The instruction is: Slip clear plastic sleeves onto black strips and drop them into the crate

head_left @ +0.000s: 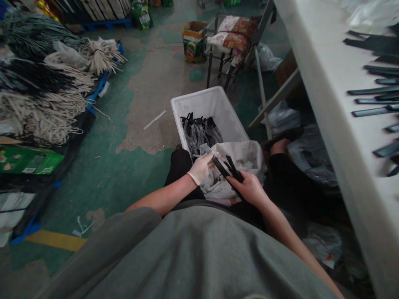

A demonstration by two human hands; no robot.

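Note:
My left hand [202, 167], in a pale glove, pinches the far end of a black strip [222, 168], where a piece of clear plastic [205, 148] sticks out past the fingers. My bare right hand [249, 187] is closed around the near part of that strip and a few more black strips [232, 165] that fan out beside it. Both hands are over a white sack [255, 155] with pale scraps in it. Just beyond stands a white plastic bin [229, 110] holding a heap of black strips [201, 133], some with a clear, shiny covering.
A white table [327, 83] with black strips [374, 89] runs along the right. Bundled cords [40, 108] lie on blue pallets at left. A chair with a cushion [233, 33] and a green carton [193, 43] stand ahead. Plastic bags [311, 158] lie under the table.

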